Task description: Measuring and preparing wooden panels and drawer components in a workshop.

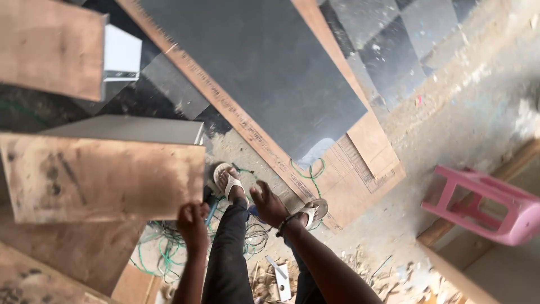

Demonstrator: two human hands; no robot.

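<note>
Over on the left, a brown plywood board lies flat with its long axis running left to right, its worn face up and its near right corner jutting out over the floor. The left hand is at that corner: its grip is curled shut around the board's lower right edge, so the whole length of the board stretches away to the left of the hand. Just behind the board sits a grey panel, and a white box-like piece farther up beside another brown board. Below the hand, green cable tangles across the dusty floor. Moving right, the right hand hangs free, fingers spread and holding nothing, a dark band on its wrist; it is close to the board's corner but apart from it, so the left hand is the nearer one. Beyond it a large dark sheet lies slantwise on a long wooden panel, and far right stands a pink plastic stool.
</note>
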